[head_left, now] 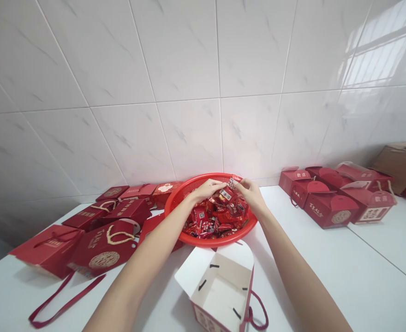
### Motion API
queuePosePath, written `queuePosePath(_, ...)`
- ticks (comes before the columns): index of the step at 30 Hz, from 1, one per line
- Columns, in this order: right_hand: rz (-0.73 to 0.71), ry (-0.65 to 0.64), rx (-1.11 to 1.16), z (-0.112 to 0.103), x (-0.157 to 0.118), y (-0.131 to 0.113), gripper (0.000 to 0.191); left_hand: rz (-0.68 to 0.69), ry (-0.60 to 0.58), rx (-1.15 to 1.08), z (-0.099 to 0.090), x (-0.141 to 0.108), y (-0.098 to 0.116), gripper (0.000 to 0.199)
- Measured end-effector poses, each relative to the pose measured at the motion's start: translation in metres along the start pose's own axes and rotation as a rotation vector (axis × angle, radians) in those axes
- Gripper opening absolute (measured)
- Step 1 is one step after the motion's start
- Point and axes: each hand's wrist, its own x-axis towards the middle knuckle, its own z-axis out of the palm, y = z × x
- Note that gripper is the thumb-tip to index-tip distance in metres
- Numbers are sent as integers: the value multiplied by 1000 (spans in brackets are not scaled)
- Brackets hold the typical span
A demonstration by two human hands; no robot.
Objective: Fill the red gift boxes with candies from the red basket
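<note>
A round red plastic basket (175, 234) holds a heap of small wrapped sweets (206, 219) in mostly red wrappers. Over its back part, my left hand (210, 189) has its fingers drawn together among the sweets; what they grip, if anything, is hidden. My right hand (250, 192) pinches a small wrapped sweet (233, 184) between thumb and fingers, close to the left fingertips. In front of the basket, between my forearms, stands an open gift box (220, 290), white inside with a dark red cord handle. Its flaps are raised and its inside holds no sweets.
Several closed red gift boxes (102, 246) stand on the left of the white table (313, 272). More red boxes (331, 207) are grouped at the right. A dark red ribbon (64, 302) lies at front left. A cardboard carton (398, 166) sits at far right; a tiled wall (189, 133) rises behind.
</note>
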Motion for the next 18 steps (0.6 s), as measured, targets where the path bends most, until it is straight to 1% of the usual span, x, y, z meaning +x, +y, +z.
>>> queuePosePath(3, -13, 97, 104, -2, 1, -1, 29, -62, 32, -61, 0, 0, 1, 36)
queuePosePath(5, 0, 97, 147, -3, 2, -2, 28, -138, 58, -122, -1, 1, 2, 34)
queuePosePath(7, 16, 33, 127, -3, 1, -4, 25, -201, 65, -199, -2, 2, 4, 35)
queuePosePath(10, 52, -104, 29, -1, -3, -7, 23, -239, 32, -313, -3, 3, 5, 36)
queuePosePath(12, 79, -142, -16, 0, -5, -9, 23, -269, -1, -359, -3, 3, 7, 37)
queuePosePath(14, 76, -117, -37, 1, -6, -9, 24, -305, -16, -396, -4, 3, 7, 36)
queuePosePath(16, 51, -52, -47, 2, -6, -9, 24, -312, -9, -440, -6, 2, 8, 32)
queuePosePath(18, 41, 9, -32, 2, -5, -8, 22, -252, 10, -475, -8, 2, 7, 23)
